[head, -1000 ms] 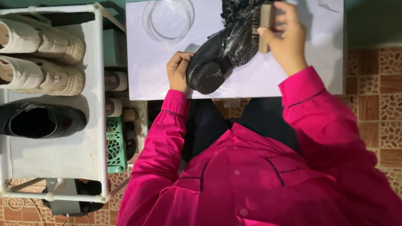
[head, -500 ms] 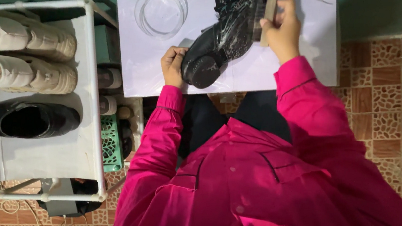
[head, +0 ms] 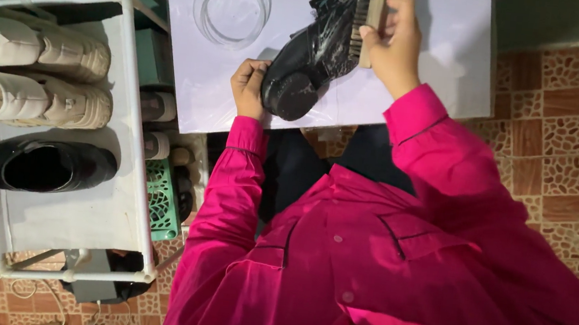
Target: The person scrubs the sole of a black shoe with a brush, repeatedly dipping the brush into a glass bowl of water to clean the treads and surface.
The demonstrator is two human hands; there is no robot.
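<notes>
A black shoe [head: 315, 50], wet and speckled with suds, lies tilted on a white table [head: 449, 72]. My left hand [head: 249, 88] grips its heel end near the table's front edge. My right hand [head: 394, 43] holds a wooden brush [head: 370, 26] with its bristles pressed against the shoe's side. Both arms are in bright pink sleeves. The shoe's toe end runs out of the top of the view.
A clear glass bowl [head: 232, 7] stands on the table to the left of the shoe. A white shoe rack [head: 115, 187] at left carries two cream boots [head: 34, 71] and a black shoe [head: 45, 167]. More shoes sit under it. Tiled floor lies to the right.
The view has shifted a little. My right hand with the brush has moved down along the shoe's side. My left hand keeps its grip on the heel.
</notes>
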